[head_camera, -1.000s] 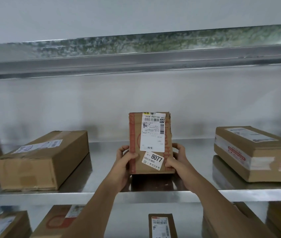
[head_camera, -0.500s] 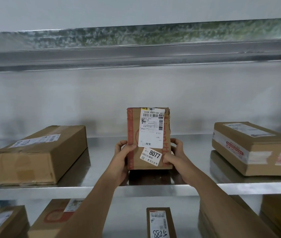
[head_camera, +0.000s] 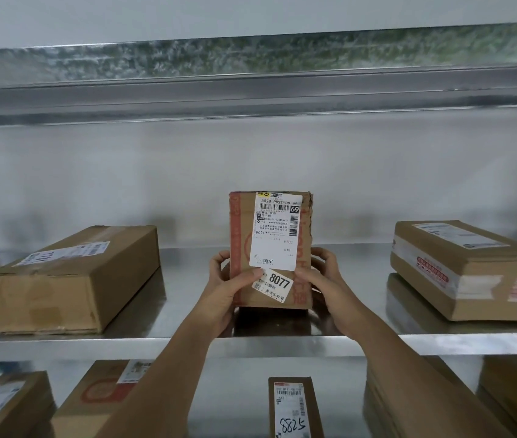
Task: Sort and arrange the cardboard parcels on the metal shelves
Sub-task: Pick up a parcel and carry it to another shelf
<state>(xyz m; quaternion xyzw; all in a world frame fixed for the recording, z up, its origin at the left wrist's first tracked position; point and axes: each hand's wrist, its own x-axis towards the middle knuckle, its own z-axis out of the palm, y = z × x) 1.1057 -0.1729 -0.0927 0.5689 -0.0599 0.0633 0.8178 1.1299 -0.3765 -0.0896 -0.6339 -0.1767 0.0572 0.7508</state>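
A small brown cardboard parcel stands upright on the middle metal shelf, its white shipping label and an "8077" sticker facing me. My left hand grips its lower left side with the thumb on the front. My right hand grips its lower right side, thumb beside the sticker. The parcel's base rests on the shelf or just above it; I cannot tell which.
On the same shelf a long box lies at the left and a flat taped box at the right. The upper shelf edge runs overhead. On the lower shelf are several parcels, among them one marked "8825".
Parcel and both hands have stayed in the same grip at the shelf's middle. The view has shifted slightly, so everything sits a little higher in frame.
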